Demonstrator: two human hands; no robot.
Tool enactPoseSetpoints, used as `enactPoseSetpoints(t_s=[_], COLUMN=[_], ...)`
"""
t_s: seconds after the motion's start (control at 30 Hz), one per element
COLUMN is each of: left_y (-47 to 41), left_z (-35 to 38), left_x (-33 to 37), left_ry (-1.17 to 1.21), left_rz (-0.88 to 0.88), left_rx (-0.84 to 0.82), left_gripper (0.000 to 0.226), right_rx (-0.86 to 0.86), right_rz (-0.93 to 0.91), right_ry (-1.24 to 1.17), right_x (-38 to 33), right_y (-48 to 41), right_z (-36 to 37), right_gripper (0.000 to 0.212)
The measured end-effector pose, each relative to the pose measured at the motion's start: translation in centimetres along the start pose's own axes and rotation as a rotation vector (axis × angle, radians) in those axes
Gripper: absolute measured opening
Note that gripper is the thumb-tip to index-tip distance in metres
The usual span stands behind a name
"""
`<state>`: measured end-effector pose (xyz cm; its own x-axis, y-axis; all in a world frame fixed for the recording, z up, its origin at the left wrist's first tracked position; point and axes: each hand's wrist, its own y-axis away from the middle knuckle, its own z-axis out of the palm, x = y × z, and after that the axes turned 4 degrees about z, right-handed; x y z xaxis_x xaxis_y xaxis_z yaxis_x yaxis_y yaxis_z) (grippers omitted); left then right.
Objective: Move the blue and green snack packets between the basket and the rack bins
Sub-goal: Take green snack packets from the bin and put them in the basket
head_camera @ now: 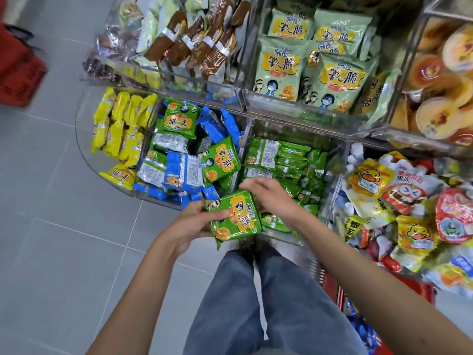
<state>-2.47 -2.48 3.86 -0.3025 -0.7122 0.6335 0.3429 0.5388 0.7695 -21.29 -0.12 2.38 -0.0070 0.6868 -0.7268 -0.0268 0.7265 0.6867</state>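
Observation:
My left hand (195,221) grips the left edge of a green snack packet (234,217) in front of the rack's lower bins. My right hand (267,194) is curled over the packet's upper right corner and holds it there. Behind, a clear bin (153,198) holds a mix of blue packets (179,172) and green packets (222,160). The bin to its right (330,201) holds stacked green packets (284,160). A red basket (419,290) stands at my lower right, mostly hidden by my right arm, with blue packets (361,326) visible inside.
Yellow packets (120,131) fill the curved bin at the left end. Pouches with duck pictures (399,206) crowd the lower right bin. Pale green bags (307,62) and brown bars (194,39) sit on the upper tier. Another red basket (18,73) rests on the grey tiled floor at far left.

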Motion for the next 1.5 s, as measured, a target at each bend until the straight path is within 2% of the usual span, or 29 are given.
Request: enactPoseSetpoints(t_s=[0.03, 0.07, 0.1, 0.17, 0.27, 0.37, 0.5, 0.6, 0.67, 0.77, 0.9, 0.93, 1.03, 1.07, 1.17, 1.2, 1.27, 1.3, 1.37, 1.47, 1.5], left_y=[-0.3, -0.6, -0.8, -1.1, -1.1, -1.0, -0.7, -0.6, -0.5, -0.5, -0.2, -0.1, 0.4, 0.6, 1.3, 1.5, 1.8, 1.9, 2.0, 2.2, 2.2], left_z=[0.0, 0.0, 0.0, 0.1, 0.2, 0.2, 0.2, 0.1, 0.1, 0.1, 0.4, 0.6, 1.2, 1.3, 1.7, 1.8, 1.9, 2.0, 2.1, 1.9, 1.9], left_x=[-0.2, -0.5, -1.0, -2.0, -3.8, -5.2, -6.1, -5.8, -5.3, -4.3, -2.5, -2.0, -0.9, -0.6, -0.1, 0.0, 0.2, 0.2, 0.3, 0.7, 0.9], left_ry=[0.047, 0.109, 0.176, 0.297, 0.391, 0.438, 0.455, 0.457, 0.450, 0.450, 0.434, 0.431, 0.385, 0.361, 0.310, 0.297, 0.294, 0.303, 0.322, 0.298, 0.286], left_rz=[-0.007, -0.014, -0.016, -0.024, -0.048, -0.082, -0.113, -0.095, -0.085, -0.078, -0.045, -0.037, -0.020, -0.014, 0.001, 0.005, 0.016, 0.019, 0.018, 0.006, 0.005], left_rx=[0.012, 0.025, 0.039, 0.060, 0.068, 0.108, 0.153, 0.153, 0.159, 0.194, 0.198, 0.193, 0.171, 0.161, 0.159, 0.167, 0.195, 0.212, 0.226, 0.215, 0.222], left_gripper=[0.015, 0.018, 0.022, 0.030, 0.028, 0.025, 0.014, 0.025, 0.026, 0.023, 0.038, 0.039, 0.033, 0.031, 0.035, 0.034, 0.028, 0.023, 0.014, 0.011, 0.010], right_rx=[0.112, 0.233, 0.323, 0.342, 0.289, 0.359, 0.428, 0.434, 0.430, 0.448, 0.433, 0.403, 0.298, 0.283, 0.244, 0.240, 0.235, 0.219, 0.159, 0.118, 0.095], right_rz=[0.004, -0.028, -0.069, -0.111, -0.084, -0.082, -0.085, -0.105, -0.106, -0.082, -0.056, -0.035, 0.097, 0.120, 0.125, 0.125, 0.158, 0.163, 0.109, 0.030, 0.009], right_ry=[0.021, 0.163, 0.405, 0.874, 1.281, 1.416, 1.475, 1.444, 1.325, 0.957, 0.428, 0.262, -0.178, -0.258, -0.488, -0.530, -0.501, -0.427, -0.198, 0.204, 0.306], right_x=[0.4, 1.0, 1.8, 3.6, 5.9, 7.3, 7.6, 7.2, 6.7, 5.3, 2.9, 2.4, 1.3, 0.9, 0.3, 0.0, -0.2, -0.4, -1.3, -3.1, -3.8], right_y=[-1.0, -2.0, -3.0, -4.7, -7.0, -8.4, -9.3, -9.6, -9.3, -7.7, -4.0, -2.9, 0.4, 1.5, 3.9, 4.5, 5.4, 5.8, 6.6, 7.2, 7.3], right_z=[0.0, -0.1, -0.4, -1.0, -1.5, -1.4, -1.0, -1.0, -1.5, -2.8, -3.8, -3.9, -3.8, -3.7, -3.4, -3.3, -3.2, -3.2, -3.3, -4.2, -4.5], right_gripper=[0.020, 0.022, 0.029, 0.049, 0.072, 0.082, 0.078, 0.073, 0.066, 0.054, 0.030, 0.031, 0.074, 0.079, 0.056, 0.058, 0.074, 0.073, 0.065, 0.080, 0.079])
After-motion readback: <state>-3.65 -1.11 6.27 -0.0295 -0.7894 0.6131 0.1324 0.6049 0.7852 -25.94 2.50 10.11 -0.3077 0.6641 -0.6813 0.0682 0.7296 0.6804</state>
